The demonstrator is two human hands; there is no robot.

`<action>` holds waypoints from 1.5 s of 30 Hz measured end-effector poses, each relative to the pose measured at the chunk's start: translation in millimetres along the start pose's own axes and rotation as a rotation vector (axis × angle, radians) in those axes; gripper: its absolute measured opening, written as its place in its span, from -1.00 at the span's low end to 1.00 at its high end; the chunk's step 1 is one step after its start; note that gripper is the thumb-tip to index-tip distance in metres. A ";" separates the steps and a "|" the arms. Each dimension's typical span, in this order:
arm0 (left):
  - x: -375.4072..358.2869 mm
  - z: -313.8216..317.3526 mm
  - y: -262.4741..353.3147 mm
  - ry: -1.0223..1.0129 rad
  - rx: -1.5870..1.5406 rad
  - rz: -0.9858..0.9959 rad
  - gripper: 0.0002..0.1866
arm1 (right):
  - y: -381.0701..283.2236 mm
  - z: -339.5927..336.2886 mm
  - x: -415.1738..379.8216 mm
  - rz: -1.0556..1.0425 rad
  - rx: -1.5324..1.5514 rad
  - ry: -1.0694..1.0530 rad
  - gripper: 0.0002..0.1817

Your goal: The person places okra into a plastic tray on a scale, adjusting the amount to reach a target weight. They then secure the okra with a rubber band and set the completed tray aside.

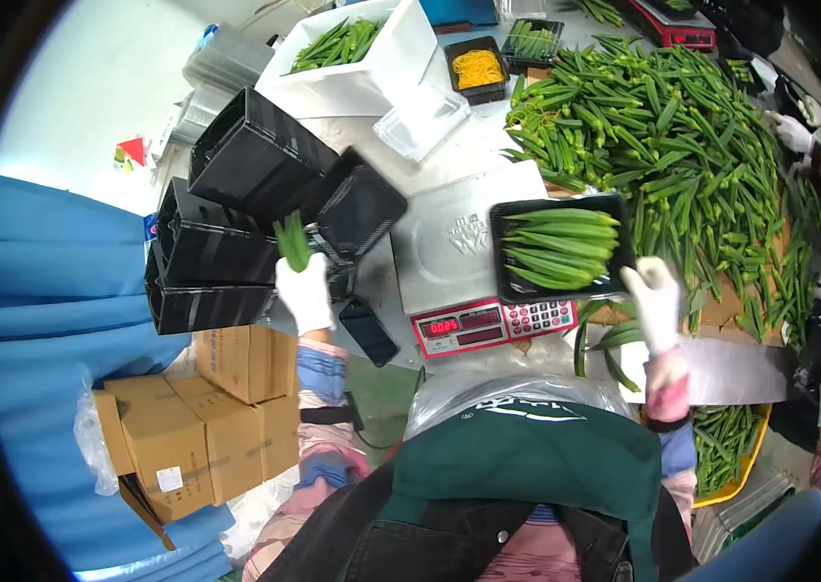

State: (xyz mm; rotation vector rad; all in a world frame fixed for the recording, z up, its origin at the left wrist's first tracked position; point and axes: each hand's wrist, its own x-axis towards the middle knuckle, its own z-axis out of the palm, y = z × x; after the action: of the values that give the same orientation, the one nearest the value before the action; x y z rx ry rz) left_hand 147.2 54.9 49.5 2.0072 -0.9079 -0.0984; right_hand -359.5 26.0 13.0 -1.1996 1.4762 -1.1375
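Note:
My left hand (305,293), in a white glove, is closed on a few okra pods (291,242) beside the stacks of black trays (260,155). My right hand (655,299), gloved too, is at the lower right corner of a black tray (500,254) of okra, its fingers curled at the rim. Rows of okra (561,247) lie in that tray, which is over the right part of a scale (440,238) with a red panel and lit display. A loose black tray (362,206) leans between the stacks and the scale.
A large okra pile (663,136) covers the table's right side. Behind stand a white bin (381,73) and a tray of yellow bands (478,70). A phone (369,332) lies at the front edge. Cardboard boxes (226,436) stand lower left. Co-workers' gloved hands (792,133) show at right.

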 end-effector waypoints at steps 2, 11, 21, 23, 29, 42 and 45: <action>24.9 -18.6 -45.1 0.132 -0.013 -0.043 -0.70 | 21.3 44.2 10.1 0.022 0.042 -0.044 -0.85; 13.1 -45.1 -62.7 0.163 -0.281 -0.320 -0.71 | 13.0 57.9 4.3 0.051 0.010 -0.060 -0.75; -30.5 -32.8 67.1 -0.206 -0.937 -0.248 -0.65 | 13.9 2.5 -40.8 0.292 -0.038 -0.078 -0.73; -42.4 -19.1 80.3 -0.394 -1.088 -0.342 -0.65 | 1.5 14.9 -45.2 0.291 0.019 -0.115 -0.73; -127.6 39.6 136.4 -0.891 -1.152 -0.475 -0.61 | -71.2 89.4 -61.4 0.009 0.065 -0.442 -0.46; -156.4 51.8 130.8 -1.119 -1.576 -1.045 -0.48 | -74.2 129.8 1.8 -0.011 -0.019 -0.699 -0.53; -155.0 44.5 124.0 -1.047 -1.598 -1.266 -0.47 | -38.2 132.8 31.1 -0.525 -0.436 -0.539 -0.62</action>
State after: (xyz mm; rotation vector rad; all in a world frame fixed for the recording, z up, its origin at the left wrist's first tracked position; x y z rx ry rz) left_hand -52.7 81.7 76.4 0.5171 0.2266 -1.9466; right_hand -227.4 -24.1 23.8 -2.0939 1.0355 -0.7228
